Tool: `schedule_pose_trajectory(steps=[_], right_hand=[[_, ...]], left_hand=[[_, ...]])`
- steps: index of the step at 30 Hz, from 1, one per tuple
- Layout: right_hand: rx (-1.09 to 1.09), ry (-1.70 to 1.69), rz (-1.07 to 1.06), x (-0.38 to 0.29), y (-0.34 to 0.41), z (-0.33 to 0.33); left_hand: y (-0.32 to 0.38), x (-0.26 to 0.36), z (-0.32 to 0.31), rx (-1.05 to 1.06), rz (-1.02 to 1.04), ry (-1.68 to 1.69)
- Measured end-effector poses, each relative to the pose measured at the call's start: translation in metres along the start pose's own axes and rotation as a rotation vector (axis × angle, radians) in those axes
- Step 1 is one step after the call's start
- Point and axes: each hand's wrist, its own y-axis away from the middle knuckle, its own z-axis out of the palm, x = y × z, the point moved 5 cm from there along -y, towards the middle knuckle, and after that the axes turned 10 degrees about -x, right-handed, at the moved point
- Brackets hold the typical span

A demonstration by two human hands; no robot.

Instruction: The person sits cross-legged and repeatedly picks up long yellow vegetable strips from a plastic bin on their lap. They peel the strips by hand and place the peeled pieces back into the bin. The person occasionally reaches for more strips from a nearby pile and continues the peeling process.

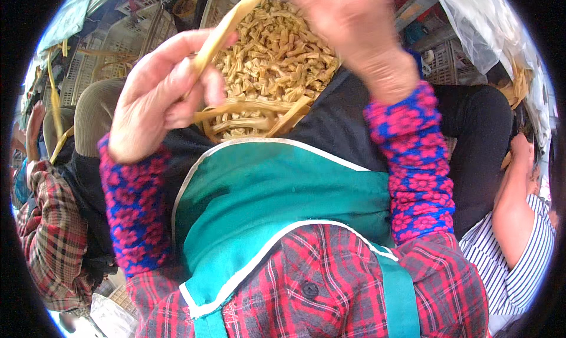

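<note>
A long, pale yellow-tan plant strip [230, 26], perhaps a preserved vegetable, stretches at a slant between my hands. My left hand [163, 88] pinches its lower part between thumb and fingers. At the strip's upper end is my right hand [353, 26], blurred by motion; its fingertips are partly cut off by the top of the picture. Below both hands, a heap of short, knotted-looking tan pieces [274, 59] fills a container whose pale rim [216, 4] shows at the top. Longer uncut-looking strips [261, 106] lie across the heap's near end, close to my lap.
Plastic crates [101, 73] stand at the upper left, and another crate [442, 64] is at the upper right. Clear plastic sheeting [473, 24] hangs there. A person in a plaid sleeve [57, 227] sits at left, another in a striped shirt [508, 258] at right.
</note>
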Motion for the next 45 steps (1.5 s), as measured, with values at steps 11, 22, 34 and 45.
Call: schedule_pose_trajectory(steps=[11, 22, 34, 45], right_hand=[[-0.334, -0.954, 0.255, -0.079, 0.016, 0.07], [-0.241, -0.924, 0.791, -0.022, 0.067, 0.072], [-0.168, -0.417, 0.094, -0.025, 0.065, 0.06], [-0.346, -0.76, 0.45, -0.039, 0.057, 0.061]], left_hand=[[0.005, -0.028, -0.018, 0.485, 0.354, -0.889], [-0.03, -0.113, 0.015, 0.493, 0.1, 0.502], [-0.038, -0.112, 0.013, 0.498, -0.038, -0.224], [-0.033, -0.094, 0.021, 0.56, 0.001, 0.073]])
